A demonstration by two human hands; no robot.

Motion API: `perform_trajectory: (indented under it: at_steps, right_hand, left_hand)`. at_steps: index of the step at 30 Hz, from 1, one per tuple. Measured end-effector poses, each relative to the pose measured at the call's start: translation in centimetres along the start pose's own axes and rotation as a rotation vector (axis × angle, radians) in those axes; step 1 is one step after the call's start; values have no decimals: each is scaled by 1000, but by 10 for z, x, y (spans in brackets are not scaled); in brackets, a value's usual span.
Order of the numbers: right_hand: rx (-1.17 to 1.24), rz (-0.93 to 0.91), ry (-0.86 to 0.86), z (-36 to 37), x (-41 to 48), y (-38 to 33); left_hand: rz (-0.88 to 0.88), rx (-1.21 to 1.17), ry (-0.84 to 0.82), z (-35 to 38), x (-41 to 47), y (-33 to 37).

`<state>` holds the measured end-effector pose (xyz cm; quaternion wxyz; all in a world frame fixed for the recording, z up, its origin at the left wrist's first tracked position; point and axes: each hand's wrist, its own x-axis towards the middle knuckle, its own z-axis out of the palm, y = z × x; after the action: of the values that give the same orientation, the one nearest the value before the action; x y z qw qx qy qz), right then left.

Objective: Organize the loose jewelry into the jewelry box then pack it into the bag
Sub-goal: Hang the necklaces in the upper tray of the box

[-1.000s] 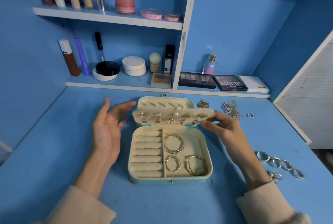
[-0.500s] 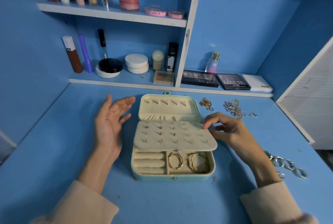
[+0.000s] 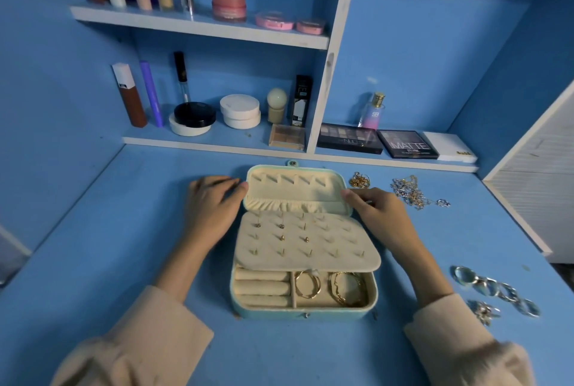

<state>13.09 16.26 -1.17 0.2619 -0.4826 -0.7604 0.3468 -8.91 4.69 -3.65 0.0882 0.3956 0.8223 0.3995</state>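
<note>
The teal jewelry box lies open in the middle of the blue desk. Its cream lid leans back, and the earring panel lies flat over the base with a few studs on it. Gold hoops and a gold bangle show in the front compartment. My left hand holds the lid's left edge and my right hand holds its right edge. Loose on the desk are a gold chain, tangled necklaces and silver rings. No bag is in view.
Shelves behind the desk carry cosmetics: eyeshadow palettes, a perfume bottle, compacts and tubes. A white slatted panel borders the desk on the right. A small ring cluster lies near my right sleeve.
The earring panel, held up by my right hand a second ago, now lies flat over the base. Both hands have moved back to the lid's side edges.
</note>
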Motion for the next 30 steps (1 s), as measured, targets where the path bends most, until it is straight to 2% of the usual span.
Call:
perform_trajectory:
  at_steps: [5, 10, 16, 20, 24, 27, 30]
  right_hand:
    - [9, -16, 5, 3, -2, 8]
    - [58, -24, 63, 5, 0, 10]
    - [138, -40, 84, 7, 2, 14]
    - [289, -47, 89, 7, 1, 14]
    - [339, -55, 125, -1, 2, 16]
    - [278, -48, 194, -17, 10, 18]
    - [79, -68, 225, -42, 23, 18]
  left_hand:
    - [13, 73, -39, 1, -1, 1]
    - [28, -15, -20, 1, -1, 2]
    - [56, -273, -53, -1, -3, 5]
    - [-12, -444, -90, 0, -8, 11]
    - [-77, -568, -97, 0, -7, 13]
    - [-115, -607, -112, -1, -5, 14]
    - [-127, -637, -117, -1, -4, 14]
